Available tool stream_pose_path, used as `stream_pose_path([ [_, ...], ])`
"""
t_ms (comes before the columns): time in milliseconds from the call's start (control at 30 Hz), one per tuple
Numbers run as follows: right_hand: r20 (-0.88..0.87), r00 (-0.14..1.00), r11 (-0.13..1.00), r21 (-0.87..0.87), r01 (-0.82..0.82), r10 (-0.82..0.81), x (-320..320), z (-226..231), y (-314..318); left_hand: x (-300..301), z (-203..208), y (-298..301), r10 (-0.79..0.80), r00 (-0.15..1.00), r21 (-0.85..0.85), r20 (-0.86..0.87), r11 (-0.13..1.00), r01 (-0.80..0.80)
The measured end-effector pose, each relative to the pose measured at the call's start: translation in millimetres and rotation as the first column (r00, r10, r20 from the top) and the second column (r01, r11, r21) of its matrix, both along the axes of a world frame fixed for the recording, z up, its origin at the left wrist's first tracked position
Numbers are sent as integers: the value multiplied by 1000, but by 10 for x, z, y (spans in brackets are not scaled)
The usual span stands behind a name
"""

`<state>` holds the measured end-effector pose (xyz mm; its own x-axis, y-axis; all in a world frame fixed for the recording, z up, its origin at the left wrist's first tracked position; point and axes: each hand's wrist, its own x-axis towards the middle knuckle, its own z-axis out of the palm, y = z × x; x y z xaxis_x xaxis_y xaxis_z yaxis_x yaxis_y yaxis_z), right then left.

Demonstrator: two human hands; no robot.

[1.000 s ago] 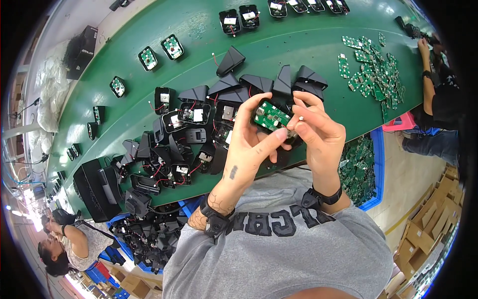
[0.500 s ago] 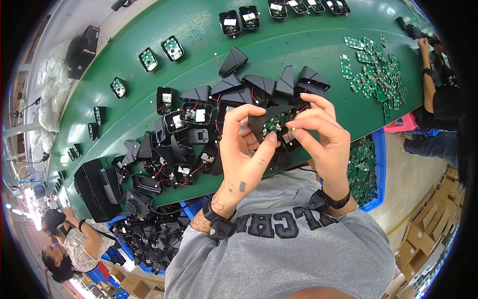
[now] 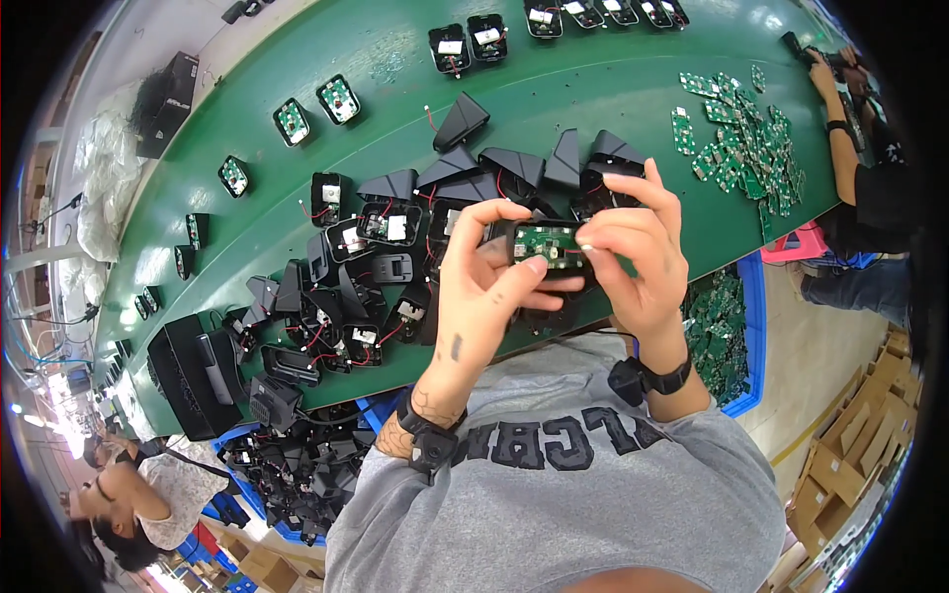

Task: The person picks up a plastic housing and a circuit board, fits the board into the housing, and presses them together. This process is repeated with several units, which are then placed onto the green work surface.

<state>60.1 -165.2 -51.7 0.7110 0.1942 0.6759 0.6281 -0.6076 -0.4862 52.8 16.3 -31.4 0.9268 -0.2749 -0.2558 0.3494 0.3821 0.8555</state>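
My left hand (image 3: 473, 296) grips a black plastic housing (image 3: 512, 237), its thumb lying on the green circuit board (image 3: 542, 237) inside. The board faces up at me. At the housing's right end, my right hand (image 3: 643, 262) pinches a small white connector (image 3: 588, 248) between thumb and forefinger, while the other fingers are raised. A short red wire appears to run beside it, partly hidden by the fingertips. Just beyond my hands lie more black housings (image 3: 514, 168), some with red wires hanging out.
Loose green circuit boards (image 3: 746, 143) are heaped on the green table (image 3: 613, 109) at right. Open housings (image 3: 450, 49) stand along its far side. Blue bins (image 3: 756, 346) of parts sit below the near edge. Other people work at far left and far right.
The housing has turned in my left hand, so its board now faces me more fully. My right hand stays at its right end with the white connector.
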Motion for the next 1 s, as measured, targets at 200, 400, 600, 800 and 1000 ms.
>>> stream_pose_path([
  [200,118,993,985,172,-23,2,49,-66,45,-21,-92,-7,-183,958,-263,-219,957,122],
  [400,120,991,998,20,-58,55,75,-47,11,-87,-31,-44,44,998,-27,40,999,-43],
  [600,-121,993,997,73,15,-6,-43,39,153,-122,-121,-102,118,940,169,319,969,-178],
  [800,-182,983,992,124,-3,26,-11,35,166,-144,-134,-105,45,903,326,426,924,-200],
  [1000,-197,978,975,223,-20,65,-17,-14,141,-140,-110,-146,106,865,301,490,911,-282],
])
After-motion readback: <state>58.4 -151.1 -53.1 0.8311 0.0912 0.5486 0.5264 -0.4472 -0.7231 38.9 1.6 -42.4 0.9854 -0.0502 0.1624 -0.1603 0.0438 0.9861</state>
